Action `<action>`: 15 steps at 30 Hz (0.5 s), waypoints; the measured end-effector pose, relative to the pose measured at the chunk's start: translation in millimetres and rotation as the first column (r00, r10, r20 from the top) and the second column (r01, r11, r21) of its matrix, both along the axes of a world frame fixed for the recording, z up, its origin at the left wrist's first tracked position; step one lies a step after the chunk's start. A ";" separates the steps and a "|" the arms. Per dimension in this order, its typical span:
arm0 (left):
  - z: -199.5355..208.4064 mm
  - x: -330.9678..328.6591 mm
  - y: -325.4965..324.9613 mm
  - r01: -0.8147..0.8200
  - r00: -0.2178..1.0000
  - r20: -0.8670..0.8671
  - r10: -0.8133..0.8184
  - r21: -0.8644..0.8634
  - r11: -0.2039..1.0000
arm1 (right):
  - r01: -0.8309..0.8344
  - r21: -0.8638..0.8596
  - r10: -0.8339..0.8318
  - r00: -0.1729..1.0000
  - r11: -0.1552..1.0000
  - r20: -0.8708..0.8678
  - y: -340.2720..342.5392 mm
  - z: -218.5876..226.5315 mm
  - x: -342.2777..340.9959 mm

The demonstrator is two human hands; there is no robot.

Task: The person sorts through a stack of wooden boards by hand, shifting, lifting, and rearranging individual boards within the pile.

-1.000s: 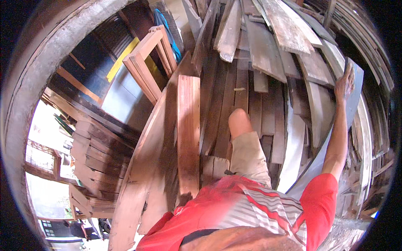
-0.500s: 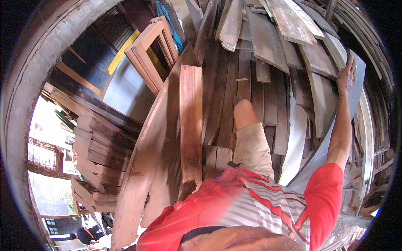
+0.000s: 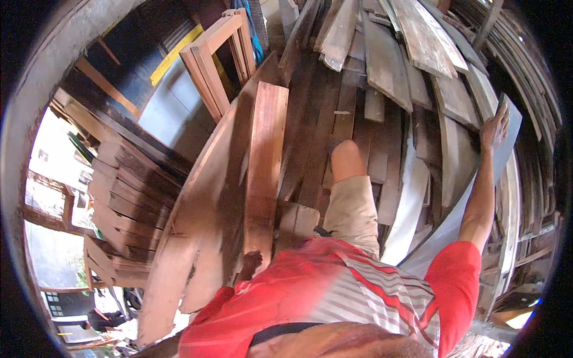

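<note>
A long reddish-brown wooden plank [image 3: 265, 155] stands out in front of me, its near end by my body. At that near end, my left hand [image 3: 249, 264] is closed on the plank; it lies in shadow and most of its fingers are hidden. My right hand [image 3: 495, 129] is raised at the far right, fingers wrapped over the upper end of a long grey board [image 3: 509, 128]. The grey board slants down beside my right arm, partly hidden behind it.
Weathered planks [image 3: 385, 65] lean and overlap ahead and to the right. A reddish wooden frame [image 3: 209, 51] stands at the upper left, next to a wide curved-looking board [image 3: 179, 238]. Stacked short boards [image 3: 128, 209] lie further left. My bent knee [image 3: 348, 160] is between the planks.
The reddish plank has tilted, its near end shifting left together with my left hand. My right hand stays on the grey board and appears slightly lower in view.
</note>
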State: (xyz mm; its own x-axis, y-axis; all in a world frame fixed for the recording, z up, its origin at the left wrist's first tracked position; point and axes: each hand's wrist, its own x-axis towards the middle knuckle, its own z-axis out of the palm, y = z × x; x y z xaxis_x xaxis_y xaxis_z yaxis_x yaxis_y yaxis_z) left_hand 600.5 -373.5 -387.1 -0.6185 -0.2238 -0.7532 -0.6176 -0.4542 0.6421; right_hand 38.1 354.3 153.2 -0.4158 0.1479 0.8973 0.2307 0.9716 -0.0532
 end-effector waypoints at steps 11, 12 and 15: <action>-6.6 -18.7 27.9 -0.093 0.973 -0.224 0.056 -0.157 0.983 | 0.039 0.031 -0.039 0.999 0.999 0.003 -0.9 -0.5 8.5; -11.2 -14.8 23.1 -0.125 0.985 -0.107 0.132 0.074 0.989 | 0.021 0.038 -0.021 1.000 0.999 0.002 -7.3 1.2 7.5; -16.1 2.5 34.1 0.170 0.797 0.000 -0.604 -0.960 0.223 | 0.007 0.018 -0.008 0.998 1.000 0.061 -14.4 1.8 8.6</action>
